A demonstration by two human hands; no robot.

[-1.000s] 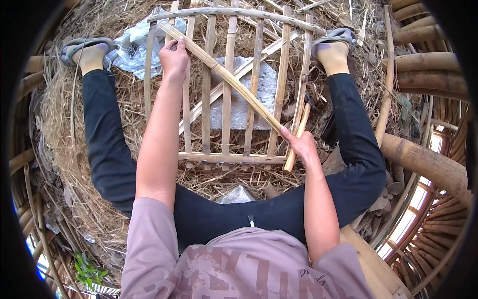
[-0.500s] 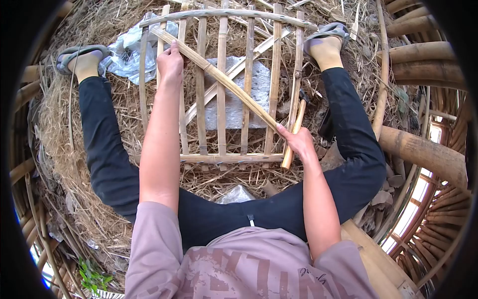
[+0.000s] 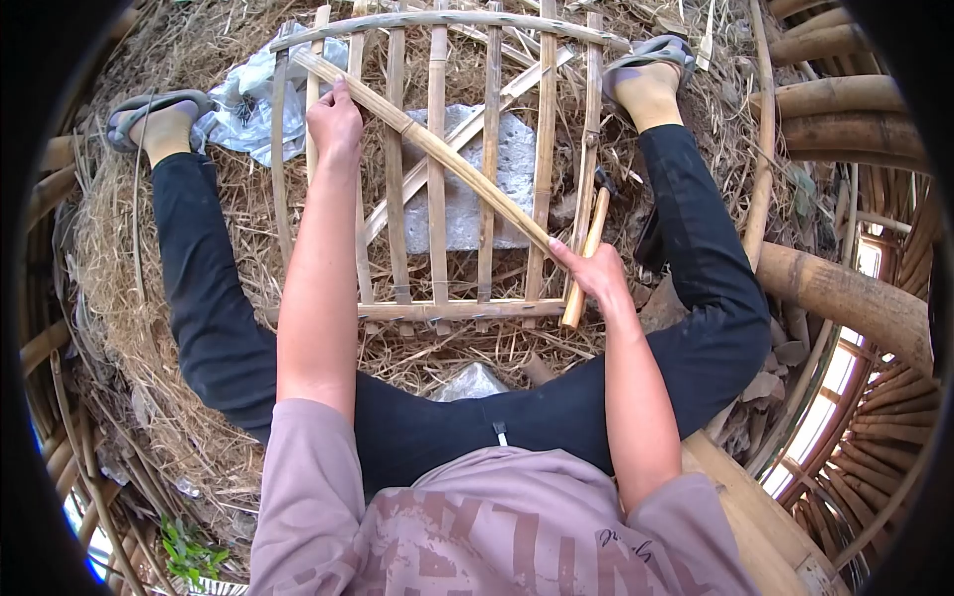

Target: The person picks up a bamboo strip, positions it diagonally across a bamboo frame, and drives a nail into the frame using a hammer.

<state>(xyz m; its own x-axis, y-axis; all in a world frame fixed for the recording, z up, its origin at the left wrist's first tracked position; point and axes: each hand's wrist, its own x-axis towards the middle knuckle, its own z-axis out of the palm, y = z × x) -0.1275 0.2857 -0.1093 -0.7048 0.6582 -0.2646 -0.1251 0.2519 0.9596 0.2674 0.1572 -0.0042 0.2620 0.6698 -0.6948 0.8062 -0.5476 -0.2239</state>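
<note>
Head view: the bamboo strip [image 3: 452, 162] slants over a slatted bamboo frame [image 3: 467, 310], running from eleven o'clock down towards two, with the left hand [image 3: 335, 119] pinched on it near its upper end and the right hand [image 3: 599, 273] closed at its lower end, thumb laid on the tip. A wooden-handled tool [image 3: 595, 223] runs under that same thumb, its dark head up at two o'clock — the right fingers are mostly hidden, so I cannot tell whether they wrap the handle too. The strip should feel light and fairly stiff lengthwise, with some spring at mid-span; its split edges may be sharp or splintery, so flat thumb pressure near both ends looks the best hold, without sliding along the edge. The slats are thin and would probably crack under a hard sideways push. Beneath the frame, at twelve o'clock, sits a pale block [image 3: 515, 159], crossed by a loose bamboo strip [image 3: 522, 89] that could snag or confuse the lie of the upper one. Crumpled plastic [image 3: 234, 94] lies at ten o'clock, by the left foot [image 3: 169, 124]; the right foot [image 3: 651, 89] — at one — crowds the frame's upper corner.
</note>
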